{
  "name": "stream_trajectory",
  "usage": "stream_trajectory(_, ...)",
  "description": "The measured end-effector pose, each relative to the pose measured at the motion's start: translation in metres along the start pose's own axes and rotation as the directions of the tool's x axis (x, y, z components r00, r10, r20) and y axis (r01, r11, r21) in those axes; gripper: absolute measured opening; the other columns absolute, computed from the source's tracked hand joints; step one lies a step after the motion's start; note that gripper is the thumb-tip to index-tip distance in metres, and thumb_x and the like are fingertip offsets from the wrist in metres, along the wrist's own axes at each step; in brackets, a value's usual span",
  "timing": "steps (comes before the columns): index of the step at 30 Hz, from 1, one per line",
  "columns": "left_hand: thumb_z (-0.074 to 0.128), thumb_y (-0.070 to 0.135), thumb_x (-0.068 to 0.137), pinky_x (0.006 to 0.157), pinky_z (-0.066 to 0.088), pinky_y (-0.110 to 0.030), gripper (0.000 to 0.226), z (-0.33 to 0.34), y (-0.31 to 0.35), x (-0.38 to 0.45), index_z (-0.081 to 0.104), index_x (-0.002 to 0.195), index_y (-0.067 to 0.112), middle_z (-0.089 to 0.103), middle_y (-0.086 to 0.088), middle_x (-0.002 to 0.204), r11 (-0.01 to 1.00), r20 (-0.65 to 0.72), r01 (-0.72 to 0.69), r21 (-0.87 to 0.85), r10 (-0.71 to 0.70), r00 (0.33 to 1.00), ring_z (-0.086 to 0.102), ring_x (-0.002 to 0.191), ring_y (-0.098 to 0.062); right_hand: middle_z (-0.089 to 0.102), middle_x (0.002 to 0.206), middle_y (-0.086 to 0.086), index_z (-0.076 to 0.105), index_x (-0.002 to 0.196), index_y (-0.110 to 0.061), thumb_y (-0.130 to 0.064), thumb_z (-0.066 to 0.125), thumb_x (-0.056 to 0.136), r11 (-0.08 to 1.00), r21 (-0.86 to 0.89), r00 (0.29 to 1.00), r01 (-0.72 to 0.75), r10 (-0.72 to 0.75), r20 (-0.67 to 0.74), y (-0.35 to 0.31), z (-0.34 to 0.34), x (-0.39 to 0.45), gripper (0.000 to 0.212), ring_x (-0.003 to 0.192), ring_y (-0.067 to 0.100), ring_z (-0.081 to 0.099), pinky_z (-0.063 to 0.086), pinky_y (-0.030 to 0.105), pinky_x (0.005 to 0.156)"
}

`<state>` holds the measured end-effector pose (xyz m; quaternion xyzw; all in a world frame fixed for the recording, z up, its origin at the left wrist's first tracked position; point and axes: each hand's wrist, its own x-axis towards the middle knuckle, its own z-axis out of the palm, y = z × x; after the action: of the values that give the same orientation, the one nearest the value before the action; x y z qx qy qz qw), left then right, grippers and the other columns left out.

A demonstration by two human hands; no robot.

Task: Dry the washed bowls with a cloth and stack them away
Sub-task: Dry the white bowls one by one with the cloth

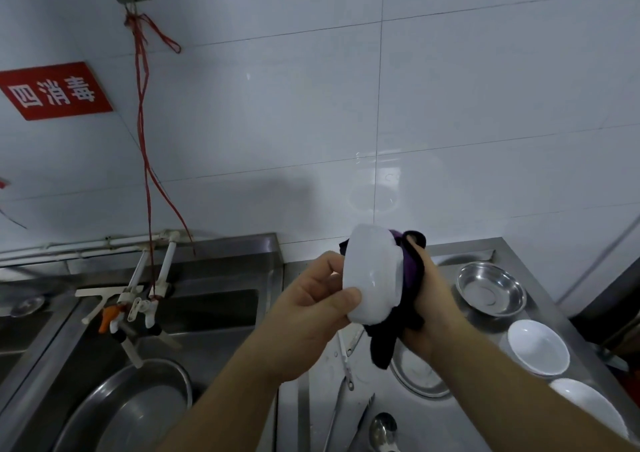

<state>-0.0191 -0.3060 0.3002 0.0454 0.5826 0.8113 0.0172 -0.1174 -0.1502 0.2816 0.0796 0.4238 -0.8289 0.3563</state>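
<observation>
Lying nearest the person on the steel counter (450, 427) are a metal spoon (382, 429) and a pair of metal tongs (341, 406), with two white bowls (538, 346) open side up along the right edge and a shallow steel dish (490, 289) beyond them. Above the counter, held in the air, is the small white ceramic bowl (372, 278) now being dried. The left hand (308, 308) curls around its outer wall, thumb pressed on the near side and fingers closed behind. The right hand (429, 299) is closed on a dark purple cloth (398, 313), which it presses into the bowl's open side.

The bowl looks light and rigid but glossy, probably slick while damp and likely to chip if dropped on steel; gripping across the rim and base seems safer than pinching the smooth wall. The cloth is soft and bunches easily.

Farther left sit the steel sink (145, 399) and white taps (138, 306), with a red wall sign (55, 89) above.
</observation>
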Motion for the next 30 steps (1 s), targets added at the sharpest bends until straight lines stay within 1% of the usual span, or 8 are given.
stream_trajectory(3, 0.063, 0.018, 0.098, 0.104, 0.056, -0.043, 0.026, 0.004, 0.001, 0.002, 0.069, 0.124, 0.022, 0.069, -0.015, 0.132, 1.0, 0.011, -0.018, 0.025, 0.018, 1.0, 0.066, 0.124, -0.035, 0.074, 0.12, 0.018, 0.07, 0.135, -0.014, -0.065, 0.068, 0.087, 0.994, 0.109, 0.999, -0.029, 0.025, 0.035, 0.004, 0.002, -0.003, 0.07, 0.095, 0.036, 0.075, 0.061, 0.047, 0.074)
stream_trajectory(9, 0.07, 0.02, 0.089, 0.099, 0.058, -0.049, 0.052, 0.009, 0.009, 0.008, 0.063, 0.141, 0.013, 0.065, -0.021, 0.139, 0.997, -0.029, 0.059, -0.052, -0.06, 0.998, 0.066, 0.125, -0.04, 0.077, 0.109, 0.012, 0.075, 0.129, -0.018, -0.058, 0.08, 0.064, 0.999, 0.054, 1.0, 0.0, 0.001, -0.03, -0.006, 0.006, -0.006, 0.076, 0.083, 0.033, 0.076, 0.062, 0.044, 0.071)
stream_trajectory(13, 0.066, 0.03, 0.095, 0.088, 0.063, -0.048, 0.045, 0.006, 0.022, 0.012, 0.068, 0.136, 0.011, 0.071, -0.02, 0.133, 0.978, -0.12, 0.164, -0.127, -0.179, 0.976, 0.071, 0.119, -0.041, 0.074, 0.129, 0.015, 0.076, 0.129, -0.019, -0.054, 0.076, 0.083, 0.999, -0.031, 0.998, -0.037, 0.035, -0.056, -0.01, 0.006, -0.008, 0.058, 0.094, 0.034, 0.073, 0.062, 0.041, 0.074)
stream_trajectory(15, 0.07, 0.026, 0.093, 0.085, 0.064, -0.043, 0.037, 0.003, 0.021, 0.012, 0.073, 0.127, 0.012, 0.073, -0.019, 0.127, 0.985, -0.121, 0.155, -0.073, -0.163, 0.979, 0.073, 0.115, -0.038, 0.074, 0.127, 0.018, 0.076, 0.127, -0.017, -0.054, 0.072, 0.088, 0.998, -0.033, 0.997, -0.044, 0.042, -0.059, -0.008, 0.005, -0.009, 0.054, 0.092, 0.034, 0.074, 0.063, 0.041, 0.07)
stream_trajectory(20, 0.068, 0.03, 0.095, 0.094, 0.062, -0.044, 0.029, 0.007, 0.008, 0.007, 0.071, 0.122, 0.018, 0.074, -0.012, 0.125, 0.989, -0.091, 0.06, 0.134, -0.048, 0.995, 0.071, 0.119, -0.034, 0.076, 0.093, 0.016, 0.076, 0.114, -0.007, -0.052, 0.061, 0.097, 0.989, 0.121, 0.996, -0.086, 0.087, -0.008, 0.001, 0.006, -0.014, 0.05, 0.071, 0.033, 0.075, 0.058, 0.039, 0.055)
stream_trajectory(25, 0.061, 0.022, 0.102, 0.104, 0.059, -0.042, 0.03, 0.018, -0.012, 0.002, 0.065, 0.132, 0.023, 0.073, 0.002, 0.127, 0.901, -0.032, -0.014, 0.433, 0.031, 0.999, 0.069, 0.122, -0.021, 0.066, 0.082, 0.013, 0.069, 0.097, -0.009, -0.048, 0.066, 0.09, 0.974, 0.206, 0.995, -0.09, 0.095, -0.015, 0.01, 0.007, -0.019, 0.039, 0.068, 0.028, 0.069, 0.057, 0.036, 0.061)
stream_trajectory(28, 0.068, 0.025, 0.095, 0.102, 0.06, -0.04, 0.035, 0.019, -0.005, 0.006, 0.068, 0.129, 0.019, 0.075, -0.002, 0.126, 0.924, -0.032, -0.02, 0.381, 0.035, 0.999, 0.071, 0.121, -0.024, 0.065, 0.085, 0.01, 0.068, 0.102, -0.013, -0.053, 0.066, 0.09, 0.987, 0.134, 0.994, -0.085, 0.092, -0.053, 0.001, 0.007, -0.02, 0.042, 0.07, 0.027, 0.066, 0.054, 0.035, 0.063)
stream_trajectory(30, 0.071, 0.025, 0.087, 0.1, 0.06, -0.045, 0.042, 0.016, 0.002, 0.009, 0.07, 0.128, 0.015, 0.075, -0.011, 0.126, 0.973, -0.067, -0.003, 0.232, 0.019, 0.998, 0.071, 0.12, -0.031, 0.062, 0.088, 0.012, 0.066, 0.109, -0.016, -0.057, 0.063, 0.092, 0.994, 0.068, 0.99, -0.083, 0.09, -0.105, -0.006, 0.008, -0.017, 0.045, 0.066, 0.028, 0.061, 0.049, 0.034, 0.058)
